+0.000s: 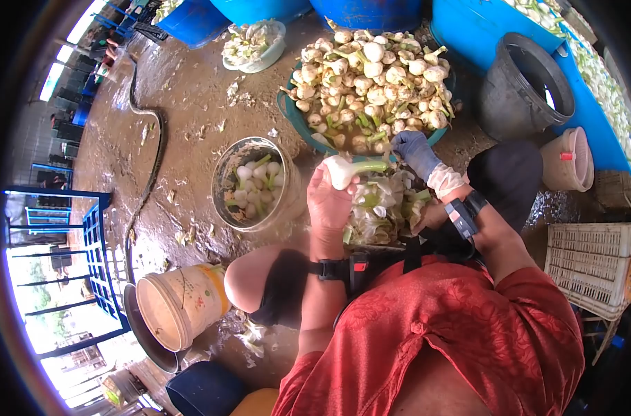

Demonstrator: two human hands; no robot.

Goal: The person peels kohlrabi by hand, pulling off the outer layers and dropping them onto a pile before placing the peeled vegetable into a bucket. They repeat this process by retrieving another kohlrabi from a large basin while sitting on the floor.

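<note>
My left hand (330,201) is bare and closed around a white fresh garlic bulb (340,172), whose green stem points to the right. My right hand (418,154) wears a blue-grey glove and is curled up close to the stem's end; whatever its fingers grip is hard to make out. Below both hands lies a heap of garlic peelings (376,215) between the knees. To the left, a bucket (218,182) contains several clean white bulbs (253,186) with short stems. Just ahead, a wide green tub (296,123) is piled with dirty, brownish garlic bulbs (371,76).
A white basin (277,50) of peelings stands ahead, near blue tubs (364,15). On the right are a black bucket (492,97), a pale bucket (561,170) and a plastic crate (584,267). A bucket (164,308) lies tilted at left; a hose (161,139) crosses the wet floor.
</note>
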